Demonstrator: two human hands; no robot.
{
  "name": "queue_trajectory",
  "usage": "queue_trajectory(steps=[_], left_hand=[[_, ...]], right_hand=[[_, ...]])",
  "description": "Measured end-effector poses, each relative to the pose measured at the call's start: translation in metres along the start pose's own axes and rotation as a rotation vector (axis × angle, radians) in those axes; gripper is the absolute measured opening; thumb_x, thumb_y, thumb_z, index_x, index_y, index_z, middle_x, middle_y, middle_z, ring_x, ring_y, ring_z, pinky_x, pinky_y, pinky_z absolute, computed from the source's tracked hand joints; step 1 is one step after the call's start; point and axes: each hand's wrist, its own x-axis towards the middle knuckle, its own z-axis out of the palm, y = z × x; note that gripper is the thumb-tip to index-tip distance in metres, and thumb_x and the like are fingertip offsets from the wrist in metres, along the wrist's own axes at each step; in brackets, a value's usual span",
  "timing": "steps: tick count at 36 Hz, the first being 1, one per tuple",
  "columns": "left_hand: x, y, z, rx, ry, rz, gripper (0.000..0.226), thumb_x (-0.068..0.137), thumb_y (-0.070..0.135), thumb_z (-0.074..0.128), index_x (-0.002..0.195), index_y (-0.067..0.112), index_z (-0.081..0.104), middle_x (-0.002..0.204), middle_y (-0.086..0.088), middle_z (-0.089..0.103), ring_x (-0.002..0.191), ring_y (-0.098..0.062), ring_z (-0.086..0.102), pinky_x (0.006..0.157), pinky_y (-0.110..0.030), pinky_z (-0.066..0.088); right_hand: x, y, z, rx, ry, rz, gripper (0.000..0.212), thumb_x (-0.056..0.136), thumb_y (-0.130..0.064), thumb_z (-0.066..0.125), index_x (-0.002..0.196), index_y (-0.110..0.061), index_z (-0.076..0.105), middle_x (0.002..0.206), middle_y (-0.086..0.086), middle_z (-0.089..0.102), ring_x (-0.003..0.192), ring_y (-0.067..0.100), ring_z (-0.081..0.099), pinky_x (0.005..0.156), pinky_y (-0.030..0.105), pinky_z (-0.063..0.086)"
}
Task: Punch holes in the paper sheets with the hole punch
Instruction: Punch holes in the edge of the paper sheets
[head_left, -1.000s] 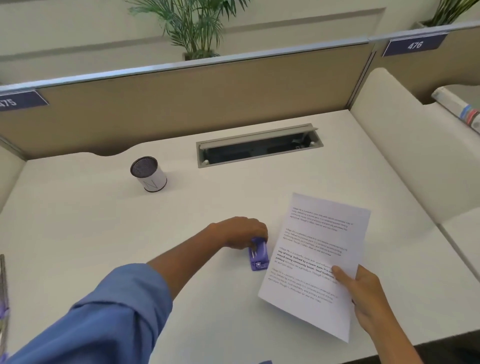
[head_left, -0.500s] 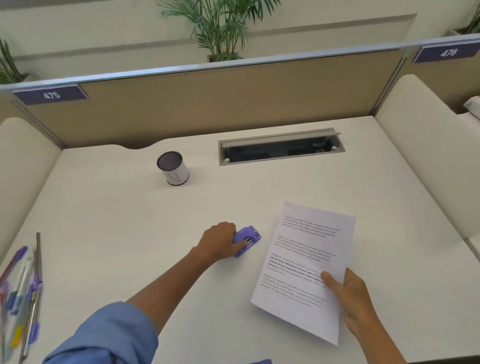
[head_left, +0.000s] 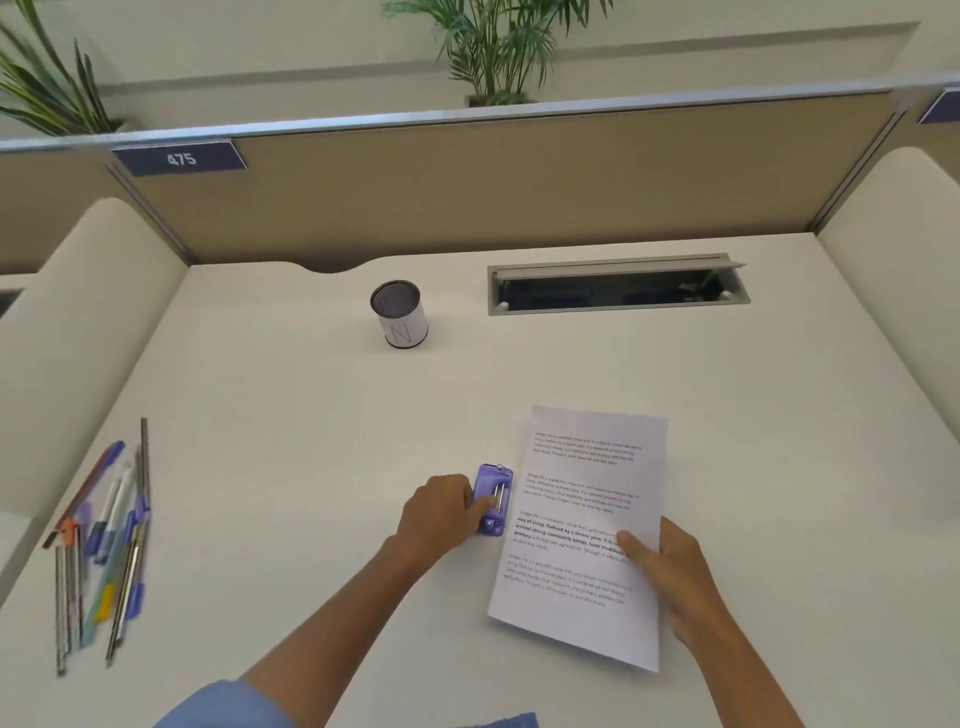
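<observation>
Toward the near edge of the desk (head_left: 311, 415), a little right of its middle, my left hand (head_left: 441, 514) is wrapped around the small purple hole punch (head_left: 492, 499). My fingers curl over its left side and one fingertip lies on top, beside the two metal strips. The punch sits flat on the desk with its long side running away from me.

Just to the right of it is the printed paper sheet (head_left: 587, 525). My right hand (head_left: 665, 577) grips the sheet at its right edge, thumb on top across the text and the other fingers hidden underneath. The sheet's left edge touches or slightly overlaps the punch; I cannot tell whether it is inside the slot. The near right corner looks slightly raised, with a thin shadow under it, while the far end lies close to the desk.

Along the left edge of the desk lies a loose bunch of pens and pencils (head_left: 104, 540), blurred, pointing roughly away from me. Toward the back edge, left of centre, a small white cup (head_left: 400, 322) with a dark top stands upright. To its right, the open cable tray (head_left: 618, 286) is set into the desk. A blue sleeve (head_left: 228, 706) covers my left upper arm at the bottom of the view.
</observation>
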Motion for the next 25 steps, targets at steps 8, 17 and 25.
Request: queue_trajectory(steps=[8, 17, 25], left_hand=[[0.003, -0.004, -0.007, -0.107, 0.043, -0.005, 0.037, 0.097, 0.054, 0.069, 0.117, 0.024, 0.065, 0.105, 0.004, 0.076, 0.094, -0.024, 0.072, 0.079, -0.033, 0.052], [0.010, -0.004, -0.007, -0.152, 0.006, 0.021, 0.028, 0.099, 0.045, 0.070, 0.113, 0.021, 0.072, 0.099, 0.008, 0.073, 0.084, -0.017, 0.065, 0.076, -0.029, 0.047], [0.014, -0.003, -0.010, -0.161, -0.018, 0.030, 0.023, 0.097, 0.044, 0.072, 0.104, 0.022, 0.072, 0.092, 0.010, 0.070, 0.075, -0.014, 0.064, 0.073, -0.029, 0.048]], right_hand=[[-0.001, -0.005, 0.008, -0.042, -0.039, -0.003, 0.028, 0.097, -0.011, 0.073, 0.116, -0.031, 0.074, 0.106, -0.012, 0.083, 0.091, 0.011, 0.081, 0.071, 0.028, 0.063], [0.002, -0.004, 0.008, -0.030, -0.034, 0.007, 0.027, 0.096, -0.011, 0.075, 0.111, -0.033, 0.075, 0.105, -0.013, 0.083, 0.090, 0.011, 0.081, 0.066, 0.022, 0.063], [0.004, -0.008, 0.013, -0.029, -0.042, 0.010, 0.028, 0.097, -0.010, 0.074, 0.112, -0.034, 0.074, 0.102, -0.017, 0.083, 0.088, 0.007, 0.080, 0.061, 0.018, 0.061]])
